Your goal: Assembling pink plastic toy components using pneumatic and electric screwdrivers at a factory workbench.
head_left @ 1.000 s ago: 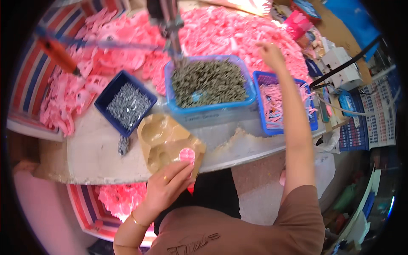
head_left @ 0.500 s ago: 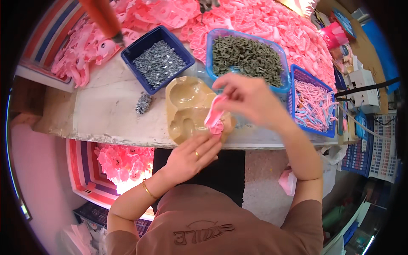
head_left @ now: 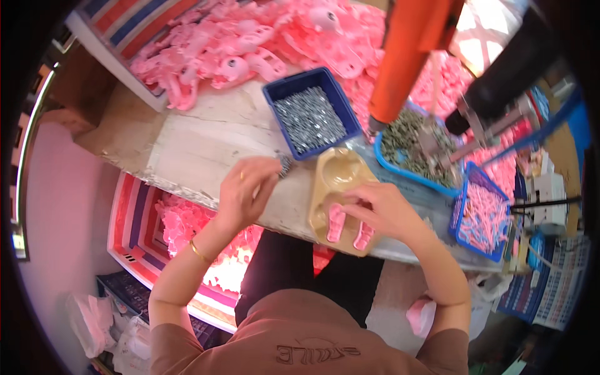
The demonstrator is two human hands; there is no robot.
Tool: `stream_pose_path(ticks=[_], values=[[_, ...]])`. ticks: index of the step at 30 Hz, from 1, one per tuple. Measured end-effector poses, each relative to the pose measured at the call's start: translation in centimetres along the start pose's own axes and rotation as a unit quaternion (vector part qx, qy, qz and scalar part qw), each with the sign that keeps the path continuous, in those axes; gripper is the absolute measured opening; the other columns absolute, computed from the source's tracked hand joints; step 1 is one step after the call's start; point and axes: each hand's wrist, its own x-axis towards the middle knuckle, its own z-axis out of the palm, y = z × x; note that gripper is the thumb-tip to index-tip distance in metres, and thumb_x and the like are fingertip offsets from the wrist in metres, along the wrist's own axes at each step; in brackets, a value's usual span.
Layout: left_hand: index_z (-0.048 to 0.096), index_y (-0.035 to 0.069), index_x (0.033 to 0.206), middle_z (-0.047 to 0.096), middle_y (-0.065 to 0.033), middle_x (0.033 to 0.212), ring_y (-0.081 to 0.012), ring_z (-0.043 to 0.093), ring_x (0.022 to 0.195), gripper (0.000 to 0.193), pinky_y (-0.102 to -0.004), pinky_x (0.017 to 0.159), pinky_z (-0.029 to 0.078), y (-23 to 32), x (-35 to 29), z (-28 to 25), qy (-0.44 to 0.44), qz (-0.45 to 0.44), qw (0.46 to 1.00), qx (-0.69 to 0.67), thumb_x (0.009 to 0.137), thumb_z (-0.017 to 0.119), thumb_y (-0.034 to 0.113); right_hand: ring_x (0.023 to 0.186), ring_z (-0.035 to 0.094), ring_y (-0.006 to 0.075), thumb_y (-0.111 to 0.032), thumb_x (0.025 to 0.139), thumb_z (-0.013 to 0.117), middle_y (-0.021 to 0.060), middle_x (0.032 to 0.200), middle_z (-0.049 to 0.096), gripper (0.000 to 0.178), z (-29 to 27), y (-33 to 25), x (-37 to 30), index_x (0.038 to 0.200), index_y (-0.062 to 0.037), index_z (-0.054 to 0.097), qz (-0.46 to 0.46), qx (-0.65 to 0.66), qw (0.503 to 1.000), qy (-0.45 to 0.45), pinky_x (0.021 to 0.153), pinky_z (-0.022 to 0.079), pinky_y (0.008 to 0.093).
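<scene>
Pink pieces, two: lying in tan fixture; placing apparently done. Right hand: fingers at pieces, grip cannot tell. Left hand: at metal clump, pinch cannot tell. Remaining: loose pink heap.

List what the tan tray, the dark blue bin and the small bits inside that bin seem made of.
Tan tray: glossy hard plastic or resin, I'd guess, from the bright highlights and smooth moulded hollows.
Dark blue bin: probably plastic, given its even colour and smooth walls.
Small bits: likely bare or plated metal, from their silvery-grey glints.
</scene>
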Motion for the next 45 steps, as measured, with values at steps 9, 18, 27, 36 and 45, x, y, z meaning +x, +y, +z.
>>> stream_pose_path(ticks=[9, 18, 27, 36, 45], values=[[0.066, 0.014, 0.118, 0.048, -0.0143, 0.145, -0.0421, 0.045, 0.129, 0.028, -0.0490, 0.108, 0.037, -15.0, 13.9, 0.8, 0.020, -0.025, 0.958, 0.285, 0.092, 0.063, 0.022, 0.060, 0.061, 0.0053, -0.011, 0.093, 0.067, 0.0018, 0.075, 0.067, 0.015, 0.0, -0.2, -0.1, 0.100, 0.0010, 0.071, 0.150, 0.150, 0.977, 0.016, 0.054, 0.048, 0.0224], [0.056, 0.005, 0.133, 0.038, -0.0227, 0.150, -0.0464, 0.045, 0.128, 0.045, -0.0542, 0.107, 0.039, -18.9, 17.2, 1.4, -0.004, -0.082, 0.929, 0.362, 0.094, 0.059, 0.028, 0.059, 0.061, 0.0051, -0.012, 0.094, 0.067, 0.0005, 0.075, 0.066, 0.015, 0.5, 0.2, -0.5, 0.101, 0.0013, 0.070, 0.212, 0.233, 0.949, 0.015, 0.052, 0.048, 0.0214], [0.035, 0.000, 0.150, 0.025, -0.0308, 0.155, -0.0422, 0.020, 0.147, 0.057, -0.0481, 0.119, 0.018, -6.5, 8.0, -4.8, 0.208, -0.139, 0.965, 0.079, 0.100, 0.051, 0.022, 0.067, 0.063, 0.0064, -0.011, 0.093, 0.068, 0.0021, 0.081, 0.068, 0.014, 0.5, -0.1, 0.0, 0.100, 0.0004, 0.070, 0.209, 0.253, 0.944, 0.041, 0.059, 0.051, 0.0224], [0.030, -0.005, 0.150, 0.019, -0.0330, 0.152, -0.0500, 0.011, 0.147, 0.072, -0.0525, 0.116, 0.025, 11.5, -6.2, 4.6, 0.049, -0.096, 0.986, -0.130, 0.090, 0.065, 0.015, 0.112, 0.055, 0.0178, -0.014, 0.082, 0.078, 0.0095, 0.125, 0.054, 0.073, 4.5, -7.9, 3.3, 0.137, -0.0063, 0.032, 0.040, 0.350, 0.924, 0.151, 0.092, 0.049, 0.0367], [0.056, 0.004, 0.123, 0.062, -0.0177, 0.121, -0.0357, 0.062, 0.109, 0.046, -0.0444, 0.091, 0.051, 9.0, -7.7, 2.5, -0.007, 0.019, 0.983, -0.183, 0.081, 0.073, 0.008, 0.107, 0.058, 0.0387, -0.024, 0.068, 0.085, 0.0174, 0.117, 0.059, 0.072, -0.5, -5.2, -2.1, 0.127, -0.0056, 0.048, 0.033, -0.135, 0.984, 0.111, 0.093, 0.047, 0.0432]])
